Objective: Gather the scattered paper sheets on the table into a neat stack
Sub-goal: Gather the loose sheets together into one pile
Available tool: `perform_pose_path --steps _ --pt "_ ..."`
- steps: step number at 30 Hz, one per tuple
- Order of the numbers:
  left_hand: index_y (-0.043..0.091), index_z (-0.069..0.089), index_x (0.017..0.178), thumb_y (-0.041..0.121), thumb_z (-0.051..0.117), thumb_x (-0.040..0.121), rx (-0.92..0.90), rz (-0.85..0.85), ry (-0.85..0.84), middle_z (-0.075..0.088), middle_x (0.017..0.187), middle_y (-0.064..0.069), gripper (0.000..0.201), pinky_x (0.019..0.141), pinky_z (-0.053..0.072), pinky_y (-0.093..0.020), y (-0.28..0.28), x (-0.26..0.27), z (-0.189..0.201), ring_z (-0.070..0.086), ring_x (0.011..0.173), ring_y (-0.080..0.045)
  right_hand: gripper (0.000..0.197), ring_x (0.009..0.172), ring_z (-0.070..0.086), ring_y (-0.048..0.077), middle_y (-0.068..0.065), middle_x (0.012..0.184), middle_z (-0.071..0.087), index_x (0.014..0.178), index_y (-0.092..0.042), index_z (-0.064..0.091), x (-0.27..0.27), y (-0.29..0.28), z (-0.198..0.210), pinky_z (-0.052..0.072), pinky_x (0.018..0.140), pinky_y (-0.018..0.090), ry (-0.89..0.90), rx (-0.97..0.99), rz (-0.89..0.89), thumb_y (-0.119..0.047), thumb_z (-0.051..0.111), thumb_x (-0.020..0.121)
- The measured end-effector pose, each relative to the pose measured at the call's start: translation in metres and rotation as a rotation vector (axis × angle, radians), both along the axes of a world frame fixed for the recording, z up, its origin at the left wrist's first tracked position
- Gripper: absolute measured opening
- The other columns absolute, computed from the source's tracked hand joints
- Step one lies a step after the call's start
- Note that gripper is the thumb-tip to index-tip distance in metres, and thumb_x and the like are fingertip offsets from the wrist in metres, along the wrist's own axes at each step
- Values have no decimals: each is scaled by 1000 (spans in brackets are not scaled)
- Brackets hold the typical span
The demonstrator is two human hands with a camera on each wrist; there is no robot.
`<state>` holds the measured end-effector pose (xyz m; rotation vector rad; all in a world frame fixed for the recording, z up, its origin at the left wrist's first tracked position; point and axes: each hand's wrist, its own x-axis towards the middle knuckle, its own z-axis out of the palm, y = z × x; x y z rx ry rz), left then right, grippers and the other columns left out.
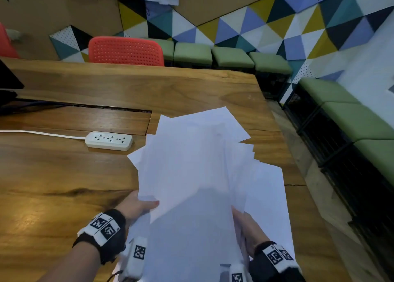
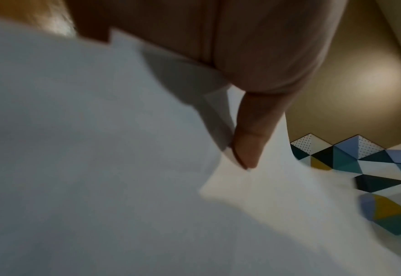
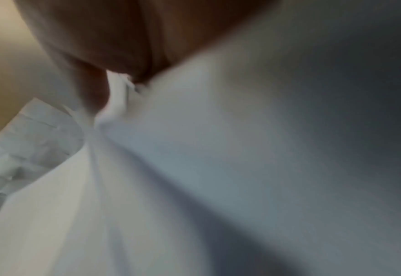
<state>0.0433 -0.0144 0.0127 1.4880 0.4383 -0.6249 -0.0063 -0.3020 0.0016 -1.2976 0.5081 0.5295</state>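
Hands hold the gathered paper sheets (image 1: 191, 175) over the wooden table (image 1: 64, 175): the left hand (image 1: 136, 205) pinches their near left edge, the right hand (image 1: 247, 228) grips the near right edge. Corners splay unevenly, so I judge collecting done and squaring next, needing edges tapped flush. Beyond lie a power strip (image 1: 109, 140), a red chair (image 1: 125, 51), green stools (image 1: 232, 57) and a triangle-patterned wall (image 1: 277, 25).

Both arms reached forward, each with a black band and white tags at the wrist. The left hand (image 1: 136, 203) pinched the papers (image 1: 191, 175) at their left edge, thumb on top. The right hand (image 1: 248, 230) held their right edge, its fingers hidden behind the sheets.
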Motion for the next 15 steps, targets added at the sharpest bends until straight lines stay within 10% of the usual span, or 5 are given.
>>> perform_pose_path --steps 4,6,8,15 --pt "-5 59 115 -5 67 74 -110 49 56 67 112 -27 41 88 52 -47 9 -6 -3 66 96 -39 77 104 67 25 9 109 72 113 -9 62 0 -2 9 51 91 37 -48 82 28 -59 76 56" --pt "-4 68 103 -2 69 69 -272 60 132 70 101 -27 34 72 58 -45 8 -12 -5 71 79 -36 78 79 72 16 4 87 76 108 0 61 -5 2 2 56 67 25 -112 -25 86 -31 90 42" --pt "-2 71 97 3 69 67 -287 26 178 72 95 -25 31 68 59 -46 3 -20 -8 71 74 -36 55 65 70 13 5 77 75 108 4 61 -12 8 -7 52 55 20 -120 -110 108 -6 74 55" --pt "-3 58 115 3 67 79 -36 46 97 65 110 -31 37 92 46 -60 4 -32 -18 61 101 -48 42 89 65 15 0 98 68 112 -10 55 -7 11 -5 52 77 22 -114 -397 183 -21 73 77"
